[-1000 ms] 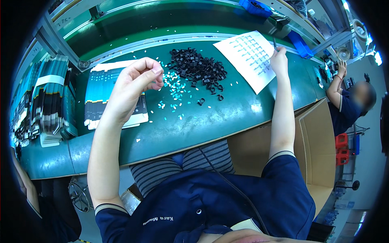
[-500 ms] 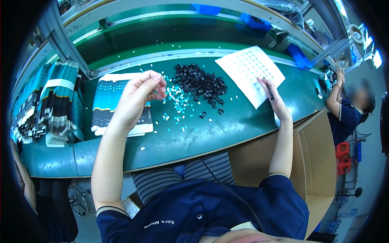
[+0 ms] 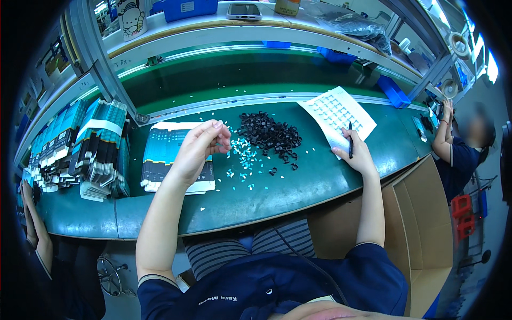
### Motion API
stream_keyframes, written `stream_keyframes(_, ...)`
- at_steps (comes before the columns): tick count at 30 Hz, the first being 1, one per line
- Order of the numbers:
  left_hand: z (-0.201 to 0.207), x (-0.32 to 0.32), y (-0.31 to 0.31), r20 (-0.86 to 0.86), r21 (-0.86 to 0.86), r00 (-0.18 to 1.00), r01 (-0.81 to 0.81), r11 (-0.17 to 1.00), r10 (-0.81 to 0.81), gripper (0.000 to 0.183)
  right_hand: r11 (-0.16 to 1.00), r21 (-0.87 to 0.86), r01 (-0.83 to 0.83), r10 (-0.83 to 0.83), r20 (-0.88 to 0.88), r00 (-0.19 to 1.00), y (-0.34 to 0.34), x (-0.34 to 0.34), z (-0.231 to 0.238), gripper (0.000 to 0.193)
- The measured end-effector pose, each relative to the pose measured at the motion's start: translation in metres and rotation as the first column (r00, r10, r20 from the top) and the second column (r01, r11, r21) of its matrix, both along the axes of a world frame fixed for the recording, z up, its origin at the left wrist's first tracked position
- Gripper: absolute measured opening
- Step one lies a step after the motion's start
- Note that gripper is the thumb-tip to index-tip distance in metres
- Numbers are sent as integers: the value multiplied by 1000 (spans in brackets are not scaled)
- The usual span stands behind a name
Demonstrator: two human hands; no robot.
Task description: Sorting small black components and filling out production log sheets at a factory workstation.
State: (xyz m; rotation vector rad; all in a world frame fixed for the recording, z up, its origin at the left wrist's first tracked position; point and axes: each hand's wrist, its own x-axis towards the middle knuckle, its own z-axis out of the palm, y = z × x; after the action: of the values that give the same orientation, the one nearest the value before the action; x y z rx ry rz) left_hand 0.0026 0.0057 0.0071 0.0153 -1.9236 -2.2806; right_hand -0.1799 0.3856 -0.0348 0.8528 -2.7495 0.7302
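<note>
Plainly, black pen (image 3: 351, 141) in right hand (image 3: 360, 158), far end over sheet (image 3: 336, 109).

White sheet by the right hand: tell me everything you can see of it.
The white sheet looks like thin paper, four-cornered, with rows of small bluish-grey marks over much of it. It sits at a slant over the green tabletop, to the right of the pile of black ring-like pieces. Its left side bows. The right hand, holding a slim black pen-like tool, overlaps its near corner; whether it grips the sheet cannot be told.
</note>
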Motion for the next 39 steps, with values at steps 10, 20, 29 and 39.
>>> stream_keyframes(10, -2, -1, 3, 10, 35, 999, 50, 998, -50, 26, 890, -442, 109, -136, -30, 990, -44, 48, -9, 18)
stream_keyframes(20, -13, -3, 22, 168, -153, 986, 25, 988, 1, 59, 959, -217, -181, 168, -79, 983, -112, 151, -12, 52)
stream_keyframes(29, -15, -7, 10, 15, -189, 991, -125, 974, 130, 53, 801, -527, -283, 263, -114, 958, -106, 126, -2, 40)
stream_keyframes(39, -1, -3, -19, -112, -158, 955, -291, 943, 276, 40, 777, -628, 46, -30, 36, 999, -121, -59, 55, 49)
